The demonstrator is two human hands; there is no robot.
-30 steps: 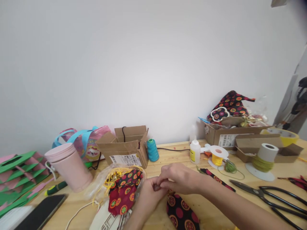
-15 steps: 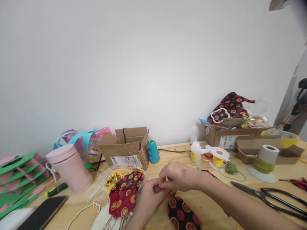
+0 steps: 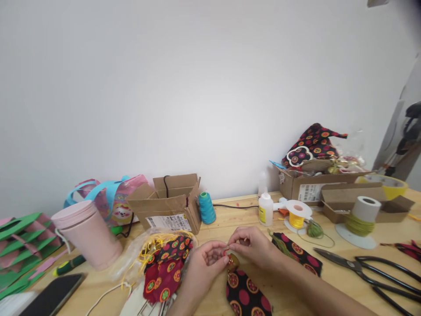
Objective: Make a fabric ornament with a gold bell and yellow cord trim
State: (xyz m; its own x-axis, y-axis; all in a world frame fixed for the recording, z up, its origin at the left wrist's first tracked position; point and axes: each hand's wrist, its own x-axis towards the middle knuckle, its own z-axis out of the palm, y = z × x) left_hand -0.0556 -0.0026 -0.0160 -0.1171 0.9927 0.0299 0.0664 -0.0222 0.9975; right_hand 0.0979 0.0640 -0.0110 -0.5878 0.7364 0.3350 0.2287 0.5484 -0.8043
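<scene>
My left hand (image 3: 208, 264) and my right hand (image 3: 255, 248) meet low in the middle of the head view, both with fingers pinched. A thin red cord (image 3: 226, 252) shows between their fingertips, and both seem to grip it. Just below, a gold-coloured bead or bell (image 3: 233, 263) is close to the left thumb. From it hangs a black fabric piece with red and orange round motifs (image 3: 247, 293), lying on the table. Beyond my right forearm lies a similar patterned fabric piece (image 3: 301, 253) with a green tassel-like bundle of thread (image 3: 282, 243).
Black scissors (image 3: 355, 264) lie at the right, near a green cord spool (image 3: 359, 226) and a yellow cord spool (image 3: 296, 220). A glue bottle (image 3: 265, 210), teal thread cone (image 3: 207, 208) and cardboard box (image 3: 171, 206) stand behind. On the left are a pink cup (image 3: 88, 235) and phone (image 3: 52, 296).
My hands have drawn slightly apart, and the right one has moved right and down. The red cord and gold piece now show, as does more of the fabric piece beyond my right arm.
</scene>
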